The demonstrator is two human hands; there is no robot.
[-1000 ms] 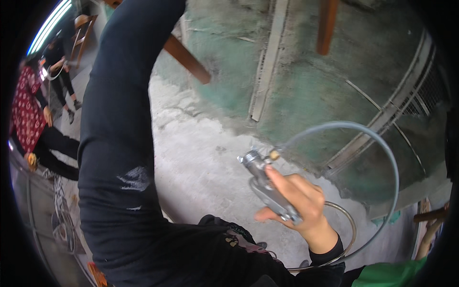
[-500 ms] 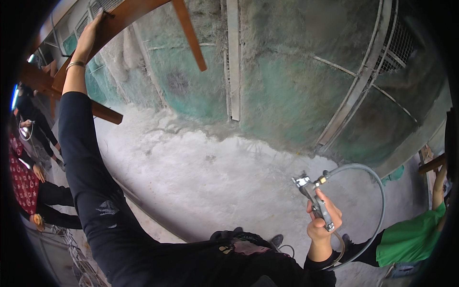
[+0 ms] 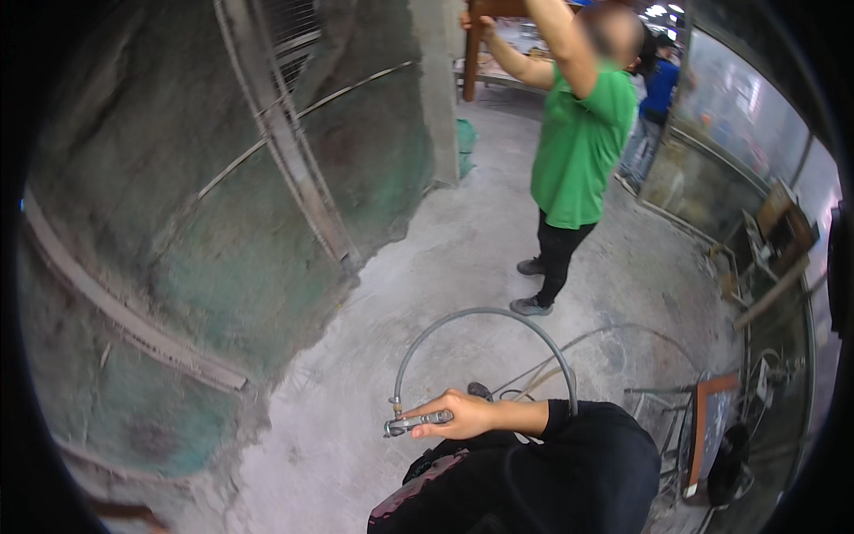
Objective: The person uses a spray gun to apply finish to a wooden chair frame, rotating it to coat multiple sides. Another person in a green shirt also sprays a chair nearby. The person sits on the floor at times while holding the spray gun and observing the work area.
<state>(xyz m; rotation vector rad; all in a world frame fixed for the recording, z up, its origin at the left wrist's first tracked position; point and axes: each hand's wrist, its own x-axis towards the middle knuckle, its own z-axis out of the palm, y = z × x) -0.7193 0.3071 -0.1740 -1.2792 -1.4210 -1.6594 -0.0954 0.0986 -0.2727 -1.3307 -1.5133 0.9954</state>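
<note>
My right hand [image 3: 458, 414] is closed around a metal spray gun [image 3: 425, 422], low in the middle of the view. A grey hose [image 3: 480, 311] rises from the gun's fitting, arches over the hand and comes back down by my black sleeve [image 3: 587, 445]. My left hand is out of view. At the lower left rim shows a blurred bit of brown wood [image 3: 124, 512]; what holds it up does not show.
A person in a green shirt [image 3: 583, 151] stands ahead, arms raised to a brown wooden piece [image 3: 471, 58]. Dusty green-grey filter panels [image 3: 222, 294] line the left. At right are a leaning frame [image 3: 707, 418] and hoses on the floor [image 3: 623, 327]. Another person in blue [image 3: 658, 93] stands farther back.
My view has swung to the right. My left hand, earlier on the brown wooden furniture, has left the view. The spray gun stays in my right hand and now points left.
</note>
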